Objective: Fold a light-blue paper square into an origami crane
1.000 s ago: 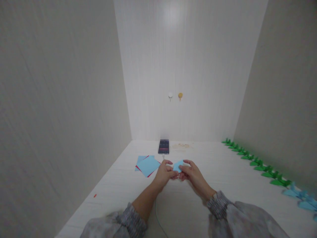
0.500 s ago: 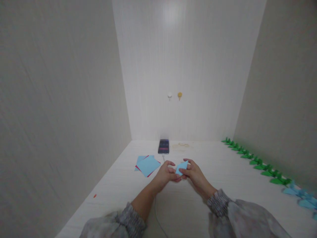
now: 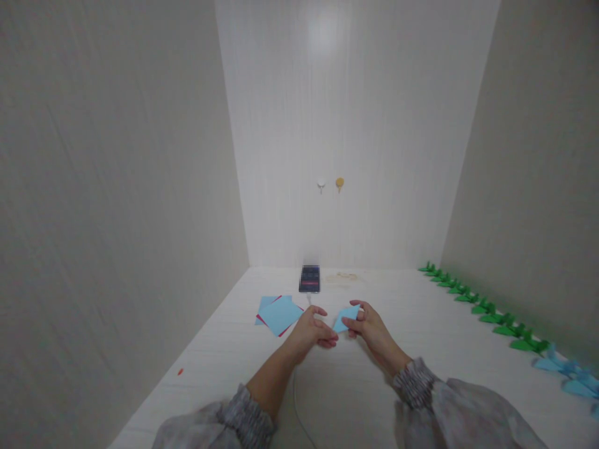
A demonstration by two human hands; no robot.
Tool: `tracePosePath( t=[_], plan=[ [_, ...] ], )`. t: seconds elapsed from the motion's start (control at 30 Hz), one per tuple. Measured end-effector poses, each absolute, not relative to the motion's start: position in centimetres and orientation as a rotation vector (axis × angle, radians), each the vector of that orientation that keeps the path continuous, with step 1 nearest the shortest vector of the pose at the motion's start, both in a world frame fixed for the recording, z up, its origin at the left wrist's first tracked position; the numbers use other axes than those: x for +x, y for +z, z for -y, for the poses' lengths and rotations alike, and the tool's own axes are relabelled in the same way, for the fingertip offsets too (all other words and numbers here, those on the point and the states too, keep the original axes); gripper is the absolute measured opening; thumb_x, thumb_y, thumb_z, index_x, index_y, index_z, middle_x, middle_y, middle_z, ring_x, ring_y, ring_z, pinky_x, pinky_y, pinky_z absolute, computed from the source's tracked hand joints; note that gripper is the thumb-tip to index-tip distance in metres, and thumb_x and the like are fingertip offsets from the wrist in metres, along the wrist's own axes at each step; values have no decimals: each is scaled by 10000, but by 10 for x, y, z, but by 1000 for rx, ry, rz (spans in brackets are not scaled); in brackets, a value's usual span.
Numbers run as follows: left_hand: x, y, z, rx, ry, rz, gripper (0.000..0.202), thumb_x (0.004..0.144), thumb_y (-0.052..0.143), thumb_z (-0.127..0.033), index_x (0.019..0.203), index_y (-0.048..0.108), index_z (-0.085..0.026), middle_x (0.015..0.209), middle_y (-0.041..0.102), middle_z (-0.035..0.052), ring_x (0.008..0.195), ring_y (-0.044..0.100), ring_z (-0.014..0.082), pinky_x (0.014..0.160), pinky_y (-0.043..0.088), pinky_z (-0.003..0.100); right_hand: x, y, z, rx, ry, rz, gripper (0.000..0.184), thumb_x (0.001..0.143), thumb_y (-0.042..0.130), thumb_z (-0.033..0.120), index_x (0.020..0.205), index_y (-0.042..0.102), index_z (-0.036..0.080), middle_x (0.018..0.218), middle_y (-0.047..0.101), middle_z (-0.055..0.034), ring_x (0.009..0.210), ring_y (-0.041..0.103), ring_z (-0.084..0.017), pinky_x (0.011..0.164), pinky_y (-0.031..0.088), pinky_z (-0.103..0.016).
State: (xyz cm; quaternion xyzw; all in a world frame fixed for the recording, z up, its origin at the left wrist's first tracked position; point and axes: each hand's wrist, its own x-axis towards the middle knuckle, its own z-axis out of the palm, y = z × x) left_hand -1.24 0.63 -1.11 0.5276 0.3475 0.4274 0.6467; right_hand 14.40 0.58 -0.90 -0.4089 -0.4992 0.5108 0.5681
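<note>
A folded piece of light blue origami paper is up over the table, a pointed corner towards the upper right. My right hand pinches it at the right side, thumb on the near face and fingers behind. My left hand is just left of the paper, its index finger raised and curved apart from the thumb. The left thumb tip lies close by the paper's lower left corner; whether they touch is hard to see. Left of my hands lie light blue square sheets with red edges showing beneath.
A phone with a white cable lies near the back wall. Along the right wall runs a row of green folded paper figures, then light blue ones. A small red scrap is at the left. Two hooks hang on the wall.
My left fingers have come off the folded paper and moved slightly left. My right hand has shifted a little right with the paper, showing more of it.
</note>
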Motion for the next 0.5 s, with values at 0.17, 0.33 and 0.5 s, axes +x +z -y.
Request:
tracePosePath(
  t=[0.17,0.33,0.5],
  plan=[
    [-10,-7,-5,1210,979,-772,514,476,679,-205,839,317,-171,546,606,23,459,561,159,475,429,276,143,-10,-6,-959,1186,1175,437,539,638,215,884,373,175,507,499,76,356,437,-70,359,343,-194],
    [-17,-12,-7,1217,943,-788,509,473,681,-226,846,340,-163,558,607,33,450,555,149,477,429,278,151,-11,-11,-966,1143,1133,429,521,648,214,863,391,176,480,467,89,359,434,-70,363,341,-193],
    [-20,-16,-16,1128,1037,-866,464,472,675,-232,820,380,-148,582,591,26,476,557,132,497,432,258,152,-5,-9,-972,1137,1095,440,500,664,229,849,401,181,497,477,83,361,432,-67,372,339,-191]
  ],
)
